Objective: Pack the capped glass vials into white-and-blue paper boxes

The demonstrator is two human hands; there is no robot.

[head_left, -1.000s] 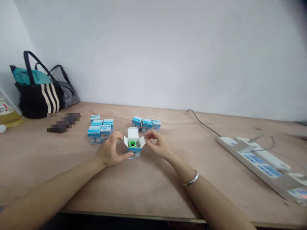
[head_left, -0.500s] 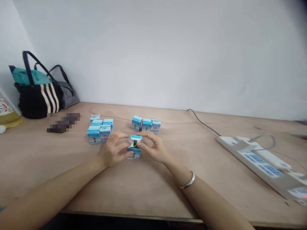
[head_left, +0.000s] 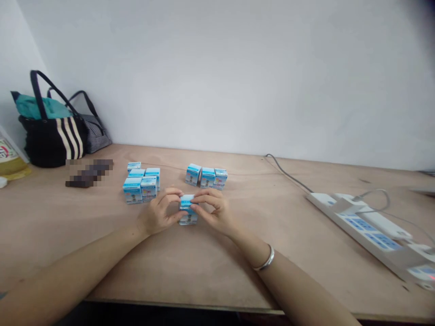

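Between my hands a small blue-and-white cardboard box [head_left: 188,218] stands upright on the wooden table, its top flap folded down over the opening. My left hand [head_left: 161,212] grips the box from its left side, thumb at the front and fingers at the top edge. From the right, my right hand [head_left: 217,210] has thumb and fingers on the flap and upper right edge. Whatever is inside the box is hidden under the flap. Left of my hands is a cluster of several similar boxes [head_left: 132,191]. Three more boxes [head_left: 207,177] stand in a row behind my right hand.
A long white power strip [head_left: 360,228] with plugs and a grey cable [head_left: 288,174] lies on the right. At the back left stand a black striped bag [head_left: 50,140] and a grey bag [head_left: 98,133], near a blurred dark object [head_left: 90,174] and a yellow-filled container [head_left: 12,165].
The box's top flap was raised, with something green showing inside; now it is folded down and covers the opening. My right hand's fingers have moved onto the flap.
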